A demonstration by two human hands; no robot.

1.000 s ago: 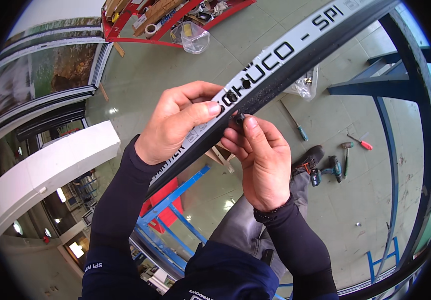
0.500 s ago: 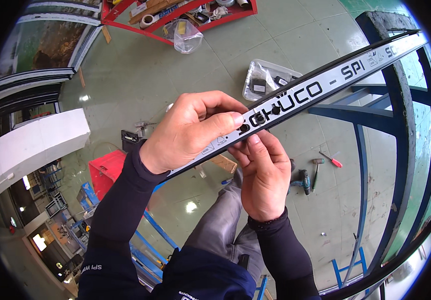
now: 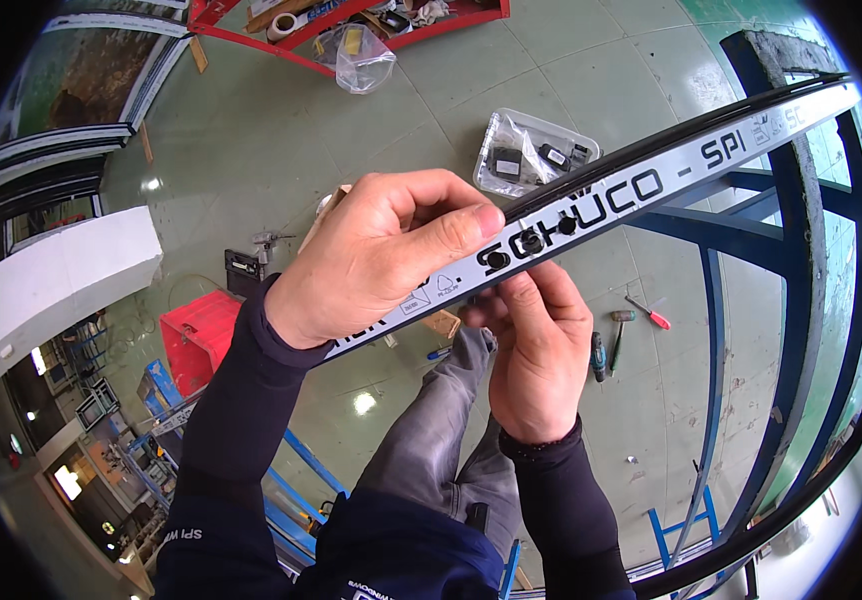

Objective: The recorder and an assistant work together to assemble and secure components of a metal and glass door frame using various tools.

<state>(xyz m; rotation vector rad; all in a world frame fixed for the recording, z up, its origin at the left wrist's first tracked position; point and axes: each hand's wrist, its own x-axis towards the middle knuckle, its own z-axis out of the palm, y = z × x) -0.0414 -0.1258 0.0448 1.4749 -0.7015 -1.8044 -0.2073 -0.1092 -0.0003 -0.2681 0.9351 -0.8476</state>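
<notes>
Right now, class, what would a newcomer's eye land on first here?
The long grey metal profile with black lettering runs diagonally across the middle. The left hand grips it from above, and the right hand presses small black round fittings from below. A red plastic crate sits on the floor, lower left.

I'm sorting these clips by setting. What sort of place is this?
Most likely a metal or window-frame workshop: a painted concrete floor, blue steel frames, and a hammer lying loose on the ground.

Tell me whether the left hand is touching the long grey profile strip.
Touching. The head view shows the left hand wrapped over the long grey profile strip, its thumb pressed flat on the strip's face.
</notes>
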